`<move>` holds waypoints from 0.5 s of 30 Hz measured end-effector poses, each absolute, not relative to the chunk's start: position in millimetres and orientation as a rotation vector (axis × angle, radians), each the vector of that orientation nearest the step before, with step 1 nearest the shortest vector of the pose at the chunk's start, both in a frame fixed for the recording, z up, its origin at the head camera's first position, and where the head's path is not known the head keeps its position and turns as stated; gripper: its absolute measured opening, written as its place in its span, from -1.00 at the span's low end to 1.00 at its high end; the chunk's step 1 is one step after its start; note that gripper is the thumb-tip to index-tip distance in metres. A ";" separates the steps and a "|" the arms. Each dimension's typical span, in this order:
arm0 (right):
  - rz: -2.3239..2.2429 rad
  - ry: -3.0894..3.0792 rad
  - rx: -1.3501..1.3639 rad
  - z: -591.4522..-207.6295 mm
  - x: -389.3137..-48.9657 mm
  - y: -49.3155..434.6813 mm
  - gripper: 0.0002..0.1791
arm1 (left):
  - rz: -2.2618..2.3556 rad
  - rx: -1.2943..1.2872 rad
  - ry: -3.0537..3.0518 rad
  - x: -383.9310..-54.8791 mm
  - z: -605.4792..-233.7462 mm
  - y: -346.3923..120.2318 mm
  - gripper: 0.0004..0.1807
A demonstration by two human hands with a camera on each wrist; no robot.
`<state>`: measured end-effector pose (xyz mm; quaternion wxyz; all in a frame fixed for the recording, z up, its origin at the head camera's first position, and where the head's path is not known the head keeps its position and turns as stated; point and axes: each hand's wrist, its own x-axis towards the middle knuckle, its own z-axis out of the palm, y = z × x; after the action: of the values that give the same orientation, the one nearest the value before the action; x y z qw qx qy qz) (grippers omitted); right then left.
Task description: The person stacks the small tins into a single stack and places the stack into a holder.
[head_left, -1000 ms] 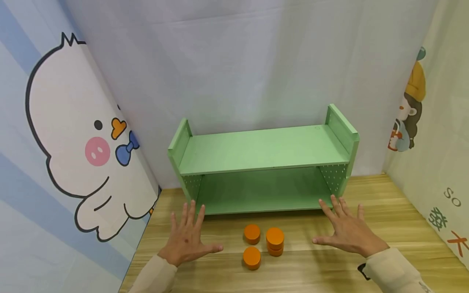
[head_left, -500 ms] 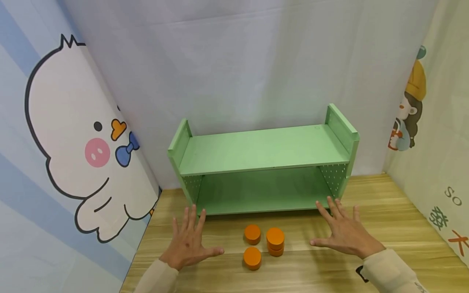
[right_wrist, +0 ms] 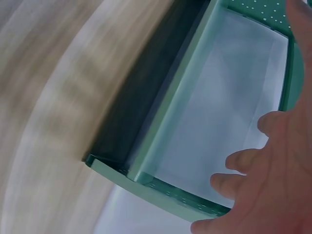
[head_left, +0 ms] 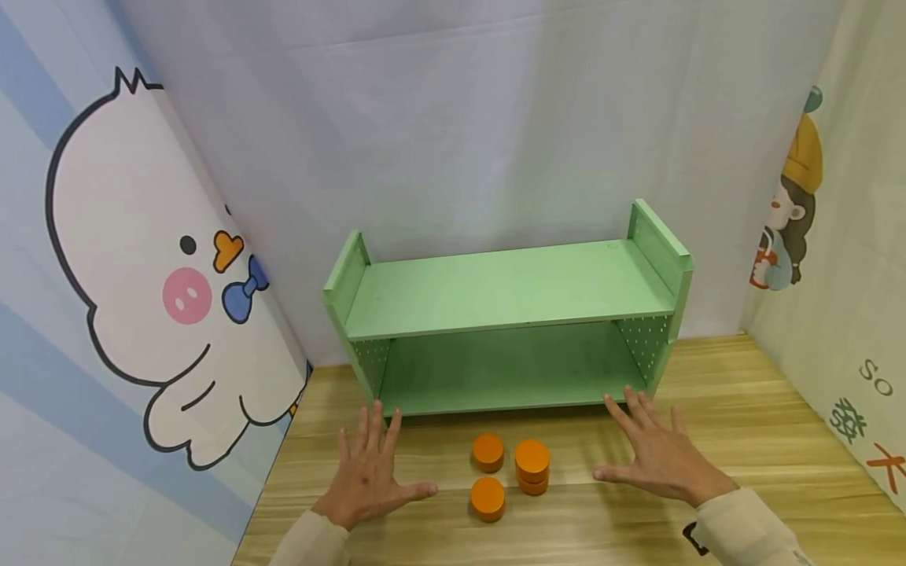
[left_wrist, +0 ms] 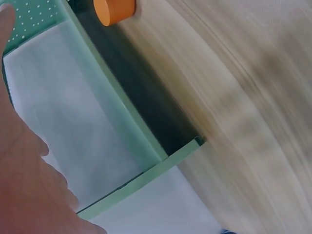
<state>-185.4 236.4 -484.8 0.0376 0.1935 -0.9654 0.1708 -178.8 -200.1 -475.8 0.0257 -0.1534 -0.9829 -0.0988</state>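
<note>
Several orange round discs sit on the wooden table between the two hands. One disc point(head_left: 487, 452) lies nearest the shelf, another disc point(head_left: 487, 498) closer to me, and to their right a stack point(head_left: 532, 465) has one disc on top of another. My left hand point(head_left: 368, 475) hovers left of them, fingers spread, holding nothing. On the other side my right hand point(head_left: 658, 456) is likewise spread and holds nothing. Behind the discs stands a green two-level shelf point(head_left: 510, 291). In the left wrist view one orange disc point(left_wrist: 114, 10) shows at the top edge.
The wooden table point(head_left: 715, 393) ends at a pale cloth backdrop point(head_left: 453, 141). A printed cartoon curtain point(head_left: 127, 299) closes off the left side, and another printed curtain point(head_left: 849, 275) the right. The shelf has perforated side panels point(head_left: 639, 346).
Both hands have drifted slightly inward toward the discs and a little closer to me. The discs and shelf have stayed in place.
</note>
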 end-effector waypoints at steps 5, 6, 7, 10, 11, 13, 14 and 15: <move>0.562 -2.936 0.614 -491.2 -185.9 233.2 0.18 | -0.385 -0.460 -3.047 -178.3 -481.5 -199.8 0.33; 0.561 -2.928 0.620 -492.3 -186.1 232.6 0.18 | -0.392 -0.455 -3.053 -178.4 -482.6 -199.6 0.33; 0.557 -2.920 0.626 -493.6 -186.5 232.1 0.19 | -0.401 -0.452 -3.055 -178.4 -483.7 -199.2 0.33; 0.552 -2.905 0.643 -496.9 -187.5 230.7 0.19 | -0.433 -0.446 -3.060 -178.0 -486.6 -197.7 0.33; 0.551 -2.902 0.649 -497.8 -187.7 230.1 0.19 | -0.449 -0.445 -3.060 -177.5 -487.4 -197.1 0.33; 0.557 -2.898 0.661 -499.4 -187.9 228.9 0.20 | -0.493 -0.448 -3.057 -176.5 -489.2 -196.0 0.33; 0.568 -2.898 0.666 -500.0 -187.9 228.2 0.20 | -0.513 -0.449 -3.057 -175.8 -490.0 -195.4 0.33; 0.576 -2.892 0.673 -500.4 -187.8 227.5 0.20 | -0.529 -0.451 -3.055 -175.1 -490.8 -194.9 0.33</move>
<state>-187.8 227.5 -500.4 0.0582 0.2223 -0.9545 0.1900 -175.1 -194.9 -490.8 0.0044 -0.1441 -0.9751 -0.1687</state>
